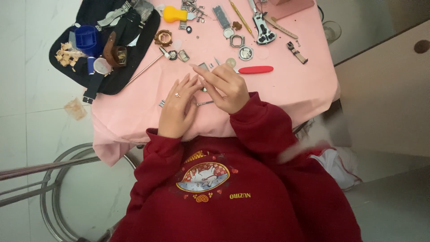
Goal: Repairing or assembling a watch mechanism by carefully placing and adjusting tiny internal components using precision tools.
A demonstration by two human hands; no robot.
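Note:
My left hand, with a ring on one finger, lies flat on the pink cloth, its fingertips touching my right hand. My right hand is curled beside it, fingers pinched around a small dark metal part that is mostly hidden between the two hands. Thin metal tweezers lie on the cloth under the hands. A red-handled tool rests just beyond my right hand, with a small grey metal piece near my fingertips.
Watch cases, round case backs, strap pieces, a yellow-handled tool and a case opener are scattered at the far side. A black pouch with a blue box and watches sits far left. Table edge drops at right.

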